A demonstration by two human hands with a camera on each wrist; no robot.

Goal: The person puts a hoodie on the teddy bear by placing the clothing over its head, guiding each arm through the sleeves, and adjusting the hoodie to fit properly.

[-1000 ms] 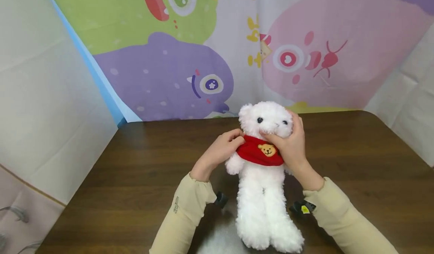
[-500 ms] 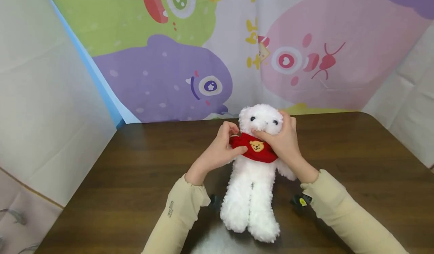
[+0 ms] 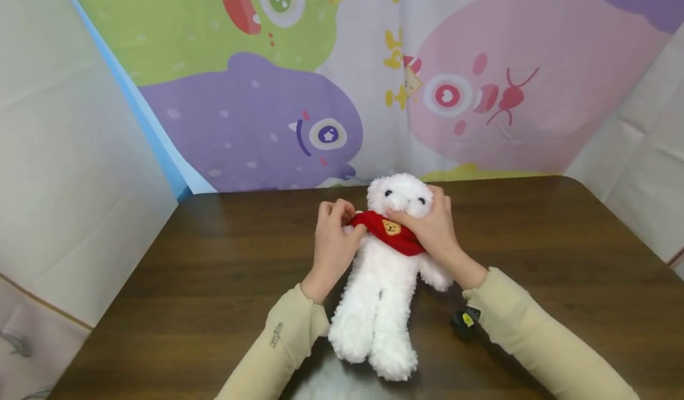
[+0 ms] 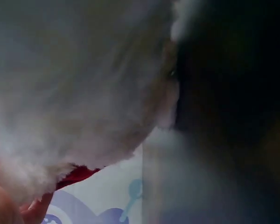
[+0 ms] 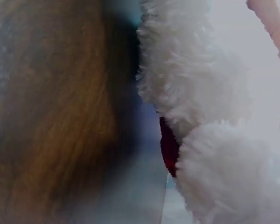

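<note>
A fluffy white teddy bear is held face up over the table, its legs angled toward the lower left. Around its upper chest sits a small red shirt with a bear-face patch. My left hand pinches the shirt's edge by the bear's arm on the left, much of which is hidden. With the thumb below the muzzle and fingers behind the head, my right hand grips the bear. White fur fills much of the left wrist view. In the right wrist view, fur borders a strip of red cloth.
The brown wooden table extends around the bear. A cartoon-printed curtain hangs along its back edge, with pale panels at the sides. A dark wrist camera sits below my right cuff.
The bear has shifted left and its legs have swung left. My left hand has moved left along the shirt, pulling its edge outward. My right hand keeps its grip, moving left too.
</note>
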